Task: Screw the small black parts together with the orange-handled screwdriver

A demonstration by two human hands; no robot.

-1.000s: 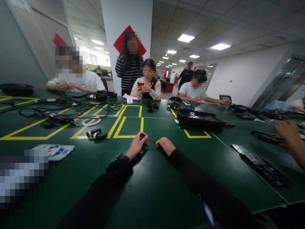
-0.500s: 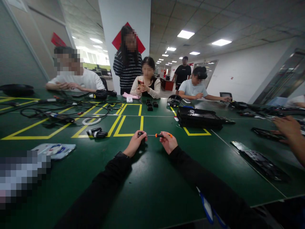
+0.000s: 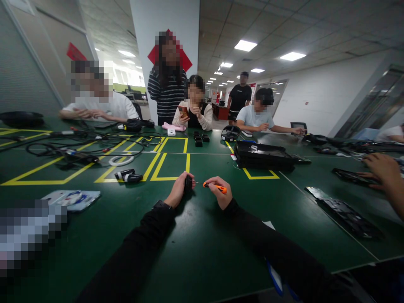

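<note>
- screwdriver (image 3: 214,186) with orange handle, pinched in the closed fingers of the right hand (image 3: 221,194), tip pointing at the black part (image 3: 188,183).
- black part gripped in the curled fingers of the left hand (image 3: 178,191), just above the tabletop (image 3: 195,240), midway along its near edge.
- black tray (image 3: 263,155) beyond, toward the far right.
- cables (image 3: 78,147) toward the far left corner.
- a co-worker's hand (image 3: 381,168) at the right edge.

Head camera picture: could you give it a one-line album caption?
Left hand holds a small black part while right hand points an orange-handled screwdriver at it.
</note>
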